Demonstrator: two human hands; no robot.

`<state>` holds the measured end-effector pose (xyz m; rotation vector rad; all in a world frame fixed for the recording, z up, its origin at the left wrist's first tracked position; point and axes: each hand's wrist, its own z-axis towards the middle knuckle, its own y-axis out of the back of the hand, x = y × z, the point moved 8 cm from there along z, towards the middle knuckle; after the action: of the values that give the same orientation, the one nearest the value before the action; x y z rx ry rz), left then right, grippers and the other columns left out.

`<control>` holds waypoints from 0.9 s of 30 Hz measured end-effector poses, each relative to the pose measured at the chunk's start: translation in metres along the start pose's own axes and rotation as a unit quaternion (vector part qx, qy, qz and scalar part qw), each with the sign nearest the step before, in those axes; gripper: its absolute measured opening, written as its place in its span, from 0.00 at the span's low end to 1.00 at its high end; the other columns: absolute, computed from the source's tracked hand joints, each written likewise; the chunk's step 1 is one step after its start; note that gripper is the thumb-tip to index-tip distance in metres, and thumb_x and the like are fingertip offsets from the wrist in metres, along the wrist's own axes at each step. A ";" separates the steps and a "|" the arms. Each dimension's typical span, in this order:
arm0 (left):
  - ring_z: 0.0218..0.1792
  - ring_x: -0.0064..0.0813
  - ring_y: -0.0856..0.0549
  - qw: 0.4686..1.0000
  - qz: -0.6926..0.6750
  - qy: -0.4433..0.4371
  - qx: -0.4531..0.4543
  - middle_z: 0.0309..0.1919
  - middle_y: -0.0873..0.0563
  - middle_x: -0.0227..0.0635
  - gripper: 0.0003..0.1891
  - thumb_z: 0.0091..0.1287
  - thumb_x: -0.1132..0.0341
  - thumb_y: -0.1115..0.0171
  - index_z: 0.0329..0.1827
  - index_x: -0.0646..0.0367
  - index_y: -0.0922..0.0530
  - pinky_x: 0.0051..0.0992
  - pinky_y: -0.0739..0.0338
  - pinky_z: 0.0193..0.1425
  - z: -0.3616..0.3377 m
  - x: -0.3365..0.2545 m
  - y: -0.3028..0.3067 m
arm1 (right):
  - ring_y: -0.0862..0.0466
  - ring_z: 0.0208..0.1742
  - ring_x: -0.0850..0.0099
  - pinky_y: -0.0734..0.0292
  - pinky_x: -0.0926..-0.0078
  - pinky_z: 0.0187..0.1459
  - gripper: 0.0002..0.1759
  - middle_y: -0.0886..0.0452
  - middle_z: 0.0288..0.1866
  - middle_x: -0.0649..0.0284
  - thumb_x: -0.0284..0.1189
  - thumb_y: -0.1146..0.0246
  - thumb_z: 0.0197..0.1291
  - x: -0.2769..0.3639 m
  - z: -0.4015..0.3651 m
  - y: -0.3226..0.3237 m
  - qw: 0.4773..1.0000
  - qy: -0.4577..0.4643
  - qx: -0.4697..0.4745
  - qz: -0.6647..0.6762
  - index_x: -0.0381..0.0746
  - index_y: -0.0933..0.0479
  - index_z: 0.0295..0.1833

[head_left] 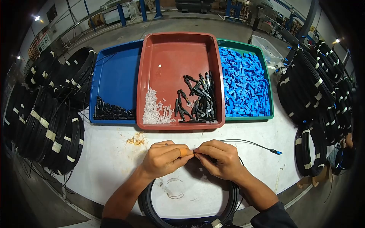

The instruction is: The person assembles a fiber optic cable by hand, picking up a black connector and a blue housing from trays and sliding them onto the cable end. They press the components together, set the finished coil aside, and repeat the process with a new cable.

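Observation:
My left hand (165, 157) and my right hand (220, 157) meet over the white table, fingertips almost touching. Both pinch a thin black cable end (194, 152) between them; its tip is mostly hidden by the fingers. An orange cover wraps one finger of my left hand. Below the hands lies a coil of black cable (148, 203) at the table's front edge. From behind my right hand a cable runs right and ends in a connector with a blue tip (276, 151).
Behind the hands stand a blue tray (118, 72) with black parts, a red tray (178, 57) with clear and black pieces, and a green tray (271, 95) full of blue clips. Black cable coils (49, 133) are stacked left, with more coils (310, 83) at right.

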<state>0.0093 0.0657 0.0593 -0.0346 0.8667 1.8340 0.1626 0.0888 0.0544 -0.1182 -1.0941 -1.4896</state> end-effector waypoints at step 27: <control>0.46 0.50 0.14 0.929 0.165 0.241 0.226 0.40 0.14 0.45 0.13 0.65 0.67 0.28 0.48 0.64 0.16 0.42 0.20 0.53 0.053 0.110 -0.007 | 0.12 0.37 0.60 0.14 0.66 0.39 0.09 0.14 0.38 0.57 0.21 0.27 0.56 -0.007 0.002 -0.004 0.999 -0.015 0.039 -0.008 0.35 0.15 0.44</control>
<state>-0.0144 0.1859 0.0501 -0.0513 1.7165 1.9164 0.1603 0.0943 0.0495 -0.0792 -1.1778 -1.4613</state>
